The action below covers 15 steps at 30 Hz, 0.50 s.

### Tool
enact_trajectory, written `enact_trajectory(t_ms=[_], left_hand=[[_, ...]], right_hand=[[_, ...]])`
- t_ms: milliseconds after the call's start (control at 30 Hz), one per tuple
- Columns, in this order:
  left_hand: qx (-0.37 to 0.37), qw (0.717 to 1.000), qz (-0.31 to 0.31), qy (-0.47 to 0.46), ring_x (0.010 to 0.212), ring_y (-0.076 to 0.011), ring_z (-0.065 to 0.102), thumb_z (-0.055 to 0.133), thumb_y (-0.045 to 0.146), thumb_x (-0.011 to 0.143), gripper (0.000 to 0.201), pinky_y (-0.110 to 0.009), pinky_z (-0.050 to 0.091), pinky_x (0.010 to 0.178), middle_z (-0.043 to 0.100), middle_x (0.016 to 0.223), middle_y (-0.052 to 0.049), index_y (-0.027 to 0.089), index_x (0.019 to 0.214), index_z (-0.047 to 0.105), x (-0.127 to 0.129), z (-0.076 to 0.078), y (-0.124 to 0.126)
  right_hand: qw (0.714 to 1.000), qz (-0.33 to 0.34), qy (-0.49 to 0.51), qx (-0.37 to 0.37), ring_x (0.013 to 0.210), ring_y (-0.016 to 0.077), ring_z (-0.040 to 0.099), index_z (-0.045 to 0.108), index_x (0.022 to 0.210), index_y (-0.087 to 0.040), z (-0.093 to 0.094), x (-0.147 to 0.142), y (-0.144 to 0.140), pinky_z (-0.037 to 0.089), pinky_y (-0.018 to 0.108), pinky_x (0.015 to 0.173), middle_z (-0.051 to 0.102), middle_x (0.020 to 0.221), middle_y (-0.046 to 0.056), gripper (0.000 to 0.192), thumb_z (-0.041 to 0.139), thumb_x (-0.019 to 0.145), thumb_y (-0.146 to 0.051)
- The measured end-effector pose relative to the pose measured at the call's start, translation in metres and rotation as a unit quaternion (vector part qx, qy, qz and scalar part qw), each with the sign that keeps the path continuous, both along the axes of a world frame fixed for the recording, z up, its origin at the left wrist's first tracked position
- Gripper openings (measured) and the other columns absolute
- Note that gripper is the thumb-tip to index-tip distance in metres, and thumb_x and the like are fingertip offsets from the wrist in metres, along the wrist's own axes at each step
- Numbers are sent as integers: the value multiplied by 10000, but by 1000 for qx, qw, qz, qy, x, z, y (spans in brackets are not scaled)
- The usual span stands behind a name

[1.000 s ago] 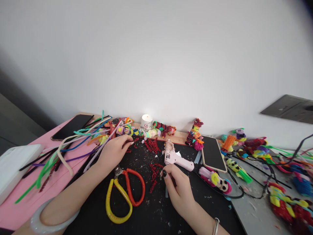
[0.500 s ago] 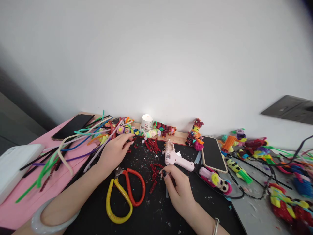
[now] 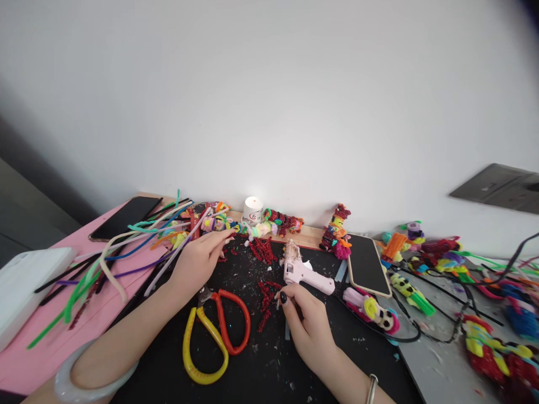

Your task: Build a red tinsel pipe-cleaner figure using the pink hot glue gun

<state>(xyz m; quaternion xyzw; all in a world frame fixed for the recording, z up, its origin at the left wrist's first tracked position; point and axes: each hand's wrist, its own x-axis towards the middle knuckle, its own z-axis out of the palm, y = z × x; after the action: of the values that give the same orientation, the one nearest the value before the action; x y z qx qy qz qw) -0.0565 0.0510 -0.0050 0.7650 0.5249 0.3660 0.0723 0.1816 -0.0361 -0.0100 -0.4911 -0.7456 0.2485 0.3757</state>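
Note:
My left hand (image 3: pixel 200 258) reaches over the back left of the black work surface (image 3: pixel 269 373), its fingers stretched out near some small red scraps. Nothing shows in its grasp. My right hand (image 3: pixel 309 322) is closed in a pinch beside a small pile of short red tinsel pipe-cleaner pieces (image 3: pixel 265 303); whatever lies between its fingertips is too small to make out. Just beyond that hand rests a pale pink glue gun (image 3: pixel 309 275). Another heap of red tinsel pieces (image 3: pixel 261 249) lies farther back. Yellow-and-red-handled scissors (image 3: pixel 206 348) lie between my forearms.
Loose pipe cleaners (image 3: pixel 122 258) spread across the pink surface (image 3: pixel 29 359) at left, near a white box (image 3: pixel 33 286) and a dark phone (image 3: pixel 124 219). A white paper cup (image 3: pixel 253 210) stands by the wall. Pipe-cleaner figures (image 3: pixel 336 233), another phone (image 3: pixel 368 264) and cables fill the right.
The fingers of my left hand have straightened and moved slightly to the right. My right hand and the things on the surface look the same.

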Motion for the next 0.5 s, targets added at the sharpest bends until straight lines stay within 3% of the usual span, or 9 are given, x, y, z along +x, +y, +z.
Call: enact_trajectory(t_ms=[133,333,500], left_hand=[[-71,995,-71,-6,565,-124,608,420,278,922,226,-232,470,646,686,750,5,182,1020,600,7,2,-7],[-116,956,-268,33,681,-118,602,462,224,915,135,-197,405,652,657,773,11,188,877,586,30,5,-32],[-157,935,-317,29,635,-104,558,489,194,898,128,-192,367,616,616,705,32,186,803,575,43,6,-47]], right_hand=[[1000,-12,5,7,592,131,508,546,897,-188,0,0,-2,400,227,557,562,708,5,141,407,888,-163],[1000,-3,13,-6,535,106,483,509,1061,-210,-3,-1,-2,407,210,524,589,785,-6,224,454,859,-131],[999,34,4,16,638,130,538,550,839,-199,-2,-3,-2,421,218,586,595,749,9,108,464,865,-138]])
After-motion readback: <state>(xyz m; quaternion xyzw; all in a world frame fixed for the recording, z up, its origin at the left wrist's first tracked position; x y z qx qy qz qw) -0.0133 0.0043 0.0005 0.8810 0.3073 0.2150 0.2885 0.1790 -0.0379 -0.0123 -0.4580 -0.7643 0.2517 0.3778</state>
